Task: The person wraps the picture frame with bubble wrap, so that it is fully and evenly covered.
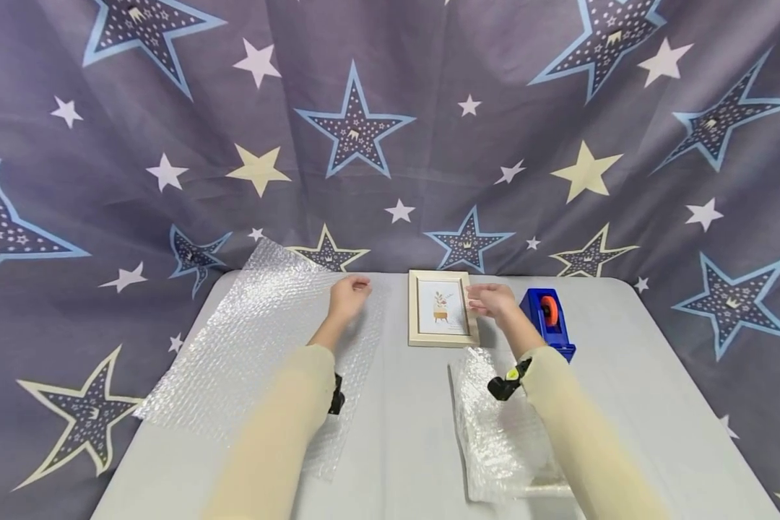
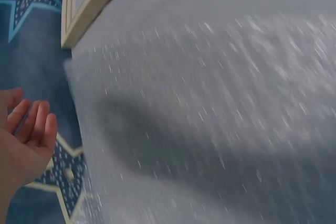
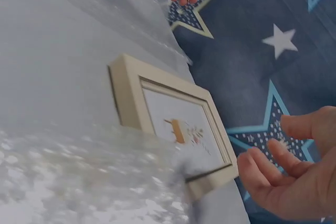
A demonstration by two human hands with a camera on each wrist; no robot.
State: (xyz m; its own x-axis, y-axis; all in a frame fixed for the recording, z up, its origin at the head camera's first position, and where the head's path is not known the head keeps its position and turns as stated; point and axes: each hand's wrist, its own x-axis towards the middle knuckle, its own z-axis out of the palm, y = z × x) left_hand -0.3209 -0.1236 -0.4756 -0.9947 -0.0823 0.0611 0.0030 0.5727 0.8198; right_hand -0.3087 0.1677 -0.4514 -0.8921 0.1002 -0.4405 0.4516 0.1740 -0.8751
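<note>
A cream picture frame [image 1: 415, 310] with a plant print lies face up near the table's back edge. My right hand [image 1: 496, 302] is at the frame's right side, its fingers loosely bent and holding nothing; in the right wrist view a small gap seems to separate the fingertips [image 3: 251, 163] from the frame [image 3: 128, 95], though contact is hard to judge. To the left, a sheet of bubble wrap [image 1: 234, 347] lies spread out. Over its right part hovers my left hand [image 1: 349, 297], palm empty and fingers relaxed in the left wrist view [image 2: 29, 140].
A blue tape dispenser [image 1: 562, 336] with an orange-cored roll stands right of the right hand. A folded stack of bubble wrap [image 1: 494, 433] lies in front of the frame, partly under the right forearm. Behind the white table [image 1: 637, 404] hangs a star-patterned curtain [image 1: 390, 188].
</note>
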